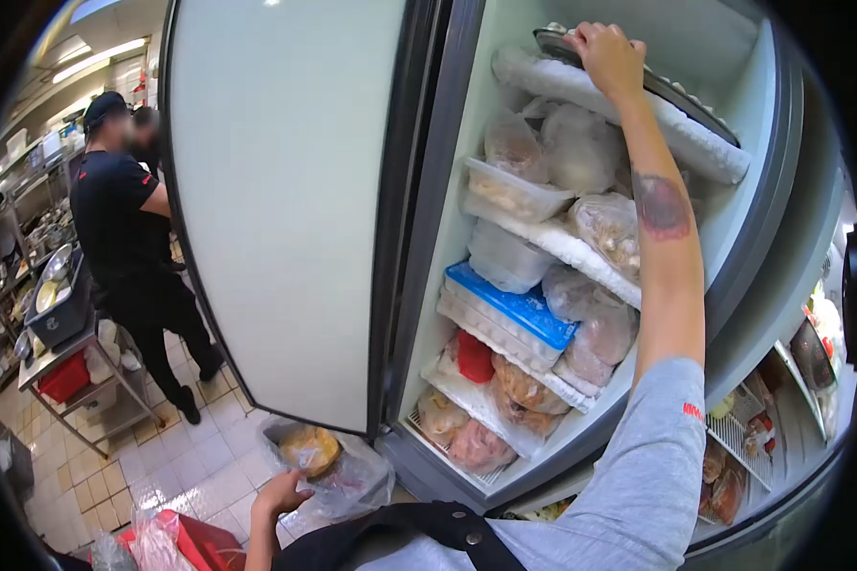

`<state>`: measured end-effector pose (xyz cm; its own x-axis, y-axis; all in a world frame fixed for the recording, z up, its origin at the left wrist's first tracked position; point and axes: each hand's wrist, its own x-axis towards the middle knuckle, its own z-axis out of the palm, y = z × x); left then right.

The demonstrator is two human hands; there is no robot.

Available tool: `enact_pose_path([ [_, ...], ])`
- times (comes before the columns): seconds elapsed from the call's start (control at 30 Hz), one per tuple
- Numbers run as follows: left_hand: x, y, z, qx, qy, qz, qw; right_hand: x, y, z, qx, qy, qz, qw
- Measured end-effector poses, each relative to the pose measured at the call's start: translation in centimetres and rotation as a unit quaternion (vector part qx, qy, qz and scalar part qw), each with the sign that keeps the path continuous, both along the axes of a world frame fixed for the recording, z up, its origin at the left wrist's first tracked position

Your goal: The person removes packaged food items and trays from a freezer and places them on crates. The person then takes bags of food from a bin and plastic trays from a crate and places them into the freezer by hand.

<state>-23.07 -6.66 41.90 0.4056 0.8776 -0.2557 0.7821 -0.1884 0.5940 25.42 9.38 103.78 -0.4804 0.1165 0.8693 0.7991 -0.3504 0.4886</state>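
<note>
My right hand (607,59) reaches up to the top shelf of an upright freezer. Its fingers are closed over the edge of a dark metal tray (687,101), which lies tilted in view on the frosted shelf (595,88). What sits on the tray is mostly hidden; small pale pieces show along its far edge. Low by my body, my left hand (279,497) holds nothing, its thumb apart from loosely bent fingers. Close to it, a container lined with clear plastic (362,476) stands on the floor with a round yellowish item (308,451) inside.
The freezer door (286,190) stands wide at left. Lower shelves hold bagged food (581,143), plastic tubs (509,255) and a blue-lidded box (512,303). A red container (195,542) is at bottom left. A co-worker in black (114,219) stands by a metal table (62,357).
</note>
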Motion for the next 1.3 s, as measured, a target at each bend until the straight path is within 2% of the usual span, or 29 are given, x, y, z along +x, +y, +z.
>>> enact_pose_path([
  [0.07,1.1,2.7,3.3,0.012,-0.032,-0.031,0.999,-1.0,-0.9,-0.7,0.018,-0.018,0.006,1.0],
  [0.13,2.1,7.1,4.5,0.102,-0.163,-0.127,0.973,-2.5,-2.0,-1.3,0.033,-0.002,0.006,0.999],
  [0.2,5.1,9.6,12.6,0.154,-0.182,-0.123,0.963,-2.8,-2.3,-1.3,0.064,-0.03,0.023,0.997],
  [0.27,8.5,12.7,19.4,0.149,-0.287,-0.107,0.94,-3.2,-3.1,-1.3,0.065,-0.029,0.037,0.997],
  [0.3,10.3,13.5,23.7,0.107,-0.331,-0.108,0.931,-3.6,-3.9,-1.4,0.052,-0.015,0.043,0.998],
  [0.37,14.0,15.7,29.7,0.098,-0.447,-0.163,0.874,-4.0,-4.5,-1.0,0.071,-0.025,0.08,0.994],
  [0.43,17.3,17.1,35.4,0.166,-0.474,-0.211,0.839,-3.9,-4.7,-0.1,0.131,-0.077,0.143,0.978],
  [0.5,20.1,18.1,40.6,0.099,-0.528,-0.222,0.814,-4.1,-6.0,0.7,0.16,-0.072,0.17,0.97],
  [0.6,23.9,20.6,46.5,-0.088,-0.641,-0.24,0.723,-3.5,-7.6,0.6,0.18,-0.073,0.214,0.957],
  [0.73,27.4,21.3,52.5,-0.361,-0.705,-0.286,0.54,-1.1,-9.3,1.5,0.203,-0.013,0.251,0.946],
  [0.83,28.9,20.3,55.7,-0.357,-0.722,-0.346,0.481,2.3,-10.7,2.3,0.16,0.081,0.256,0.95],
  [0.87,28.7,18.5,56.8,-0.327,-0.734,-0.284,0.523,1.8,-11.3,2.1,0.183,0.052,0.265,0.945],
  [0.93,29.1,16.8,58.9,-0.35,-0.756,-0.249,0.494,0.0,-12.1,1.4,0.224,-0.005,0.282,0.933],
  [0.97,29.2,16.1,59.6,-0.36,-0.767,-0.23,0.478,0.2,-12.4,1.2,0.226,0.011,0.275,0.934],
  [1.0,29.0,14.7,59.5,-0.296,-0.772,-0.26,0.499,0.5,-12.6,1.1,0.228,0.027,0.27,0.935],
  [1.1,29.8,17.2,61.4,-0.283,-0.658,-0.4,0.572,1.6,-13.9,0.3,0.205,0.077,0.246,0.944],
  [1.13,30.4,18.1,61.7,-0.226,-0.613,-0.446,0.611,2.2,-14.6,0.2,0.193,0.092,0.237,0.948],
  [1.23,27.9,10.5,60.7,-0.148,-0.611,-0.223,0.746,8.0,-13.7,0.7,0.282,0.03,0.138,0.949],
  [1.27,28.0,11.0,61.0,-0.173,-0.569,-0.215,0.775,7.8,-14.4,0.2,0.213,0.156,0.129,0.956],
  [1.3,28.1,12.2,62.0,-0.197,-0.526,-0.208,0.801,6.8,-15.1,-0.3,0.215,0.138,0.145,0.956],
])
